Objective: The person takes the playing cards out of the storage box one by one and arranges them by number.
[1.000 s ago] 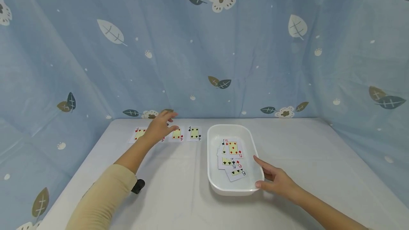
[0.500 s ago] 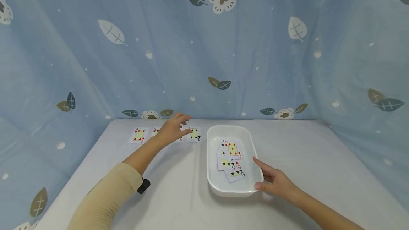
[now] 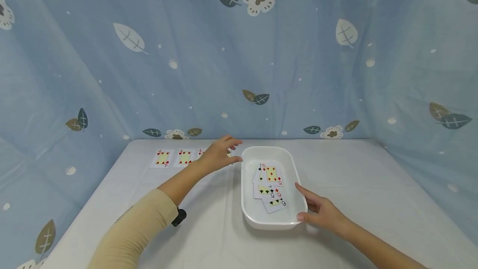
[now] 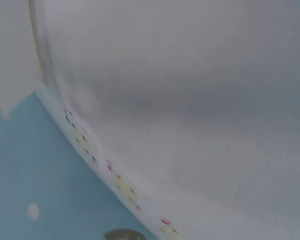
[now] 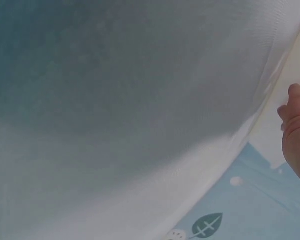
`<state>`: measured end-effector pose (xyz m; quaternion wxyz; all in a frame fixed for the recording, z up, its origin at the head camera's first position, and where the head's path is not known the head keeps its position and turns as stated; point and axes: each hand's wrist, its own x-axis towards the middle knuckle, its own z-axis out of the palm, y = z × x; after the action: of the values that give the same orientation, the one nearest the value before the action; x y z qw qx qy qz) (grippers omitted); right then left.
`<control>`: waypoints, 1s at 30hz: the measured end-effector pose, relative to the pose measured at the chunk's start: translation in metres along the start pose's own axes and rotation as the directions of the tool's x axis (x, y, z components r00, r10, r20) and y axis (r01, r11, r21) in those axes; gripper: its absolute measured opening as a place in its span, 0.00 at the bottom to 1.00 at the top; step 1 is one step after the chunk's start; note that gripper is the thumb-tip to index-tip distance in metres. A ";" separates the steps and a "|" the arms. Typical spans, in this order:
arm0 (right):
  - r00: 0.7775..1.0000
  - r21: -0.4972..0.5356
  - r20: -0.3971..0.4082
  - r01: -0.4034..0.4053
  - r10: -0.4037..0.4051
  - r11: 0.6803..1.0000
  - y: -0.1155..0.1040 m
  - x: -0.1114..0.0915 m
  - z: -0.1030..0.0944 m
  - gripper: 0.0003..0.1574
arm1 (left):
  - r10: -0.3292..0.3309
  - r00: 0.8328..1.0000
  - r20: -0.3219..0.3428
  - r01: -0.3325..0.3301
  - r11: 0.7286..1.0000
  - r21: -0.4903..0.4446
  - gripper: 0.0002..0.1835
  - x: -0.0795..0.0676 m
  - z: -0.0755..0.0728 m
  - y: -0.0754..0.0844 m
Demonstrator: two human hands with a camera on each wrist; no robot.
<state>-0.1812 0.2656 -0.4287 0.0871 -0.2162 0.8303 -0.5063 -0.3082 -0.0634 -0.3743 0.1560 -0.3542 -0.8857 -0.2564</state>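
Observation:
My left hand (image 3: 218, 152) hangs over the right end of a row of playing cards, its fingers and thumb spread with nothing between them. Its thumb tip is beside the left rim of a white plastic basin (image 3: 249, 202); contact cannot be told. Red fours (image 3: 162, 158) show at the row's left, while the hand partly covers a black four (image 3: 229, 152). In the left wrist view, cards (image 4: 80, 137) lie along the table edge. My right hand (image 3: 325, 216) holds the basin's right rim near its front corner. Several fives and sixes (image 3: 271, 174) lie face up, overlapping, inside the basin.
A white cloth (image 3: 201, 235) covers the table. Blue patterned fabric (image 3: 209, 74) hangs behind it and at both sides. A black device (image 3: 179, 217) sits under my left wrist.
My left hand has moved right along the card row to the basin's left rim, uncovering the red fours on the left. My right hand and the basin have stayed put.

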 end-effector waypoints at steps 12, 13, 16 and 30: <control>0.998 0.032 -0.002 -0.061 0.061 0.998 0.000 0.000 -0.001 0.50 | -0.009 0.992 0.126 0.019 0.997 -0.081 0.28 0.023 0.023 0.027; 0.998 0.024 -0.005 -0.060 0.060 0.998 0.000 0.000 -0.001 0.50 | -0.023 0.990 0.141 0.035 0.996 -0.083 0.28 0.025 0.025 0.029; 0.998 0.011 -0.011 -0.057 0.057 0.998 0.001 0.000 -0.001 0.50 | -0.048 0.984 0.172 0.067 0.992 -0.106 0.29 0.030 0.030 0.036; 1.000 -0.017 -0.010 -0.024 0.024 1.000 -0.003 -0.001 0.000 0.49 | -0.152 0.931 0.330 0.197 0.974 -0.107 0.35 0.046 0.063 0.053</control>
<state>-0.1797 0.2645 -0.4266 0.0871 -0.2043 0.8375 -0.4992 -0.3089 0.0299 -0.3864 -0.0381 -0.3206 -0.9074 -0.2692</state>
